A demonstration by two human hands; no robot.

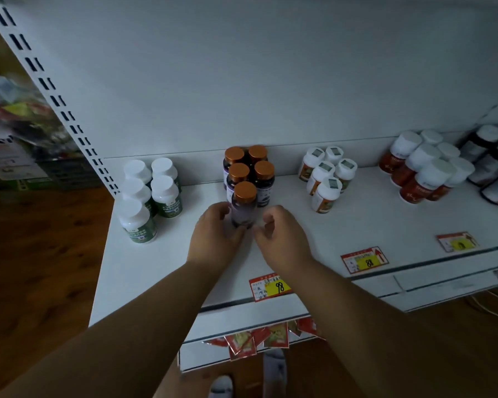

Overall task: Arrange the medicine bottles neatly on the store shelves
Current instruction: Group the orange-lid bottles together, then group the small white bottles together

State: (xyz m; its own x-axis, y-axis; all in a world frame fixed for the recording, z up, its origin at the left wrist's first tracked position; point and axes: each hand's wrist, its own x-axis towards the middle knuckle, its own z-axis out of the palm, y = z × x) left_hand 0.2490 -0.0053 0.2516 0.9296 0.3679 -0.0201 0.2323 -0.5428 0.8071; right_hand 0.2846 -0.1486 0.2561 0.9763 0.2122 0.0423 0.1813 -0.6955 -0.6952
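— Both forearms reach in from below, nearest of all. What are the hands doing?

— Left hand [217, 229] has its fingers curled round the lower part of a dark bottle [243, 206] with a copper cap, which stands upright on the white shelf [156, 268]. Right hand [281, 232] sits just beside it, fingers loosely curled; I cannot tell whether they touch the bottle or hold anything.

— And right behind that bottle?

— Four more copper-capped bottles [249, 166] in two short rows, touching or nearly so. The held one stands at the front of the left row, so the right row looks one short.

— Further out?

— To the left of the grip, five green-label bottles [150, 193] with white caps, already in two rows. To the right, five orange-label bottles [327, 178], then a red-label group [420, 170], and at the far right edge some dark bottles [492, 162] that appear to lean or lie; too dim to be sure. Price tags [269, 287] sit along the front edge, nearer than the grip.

— So how far along?

— I judge it well advanced: most groups stand tidy. What remains is settling this front bottle, and possibly the far-right group.
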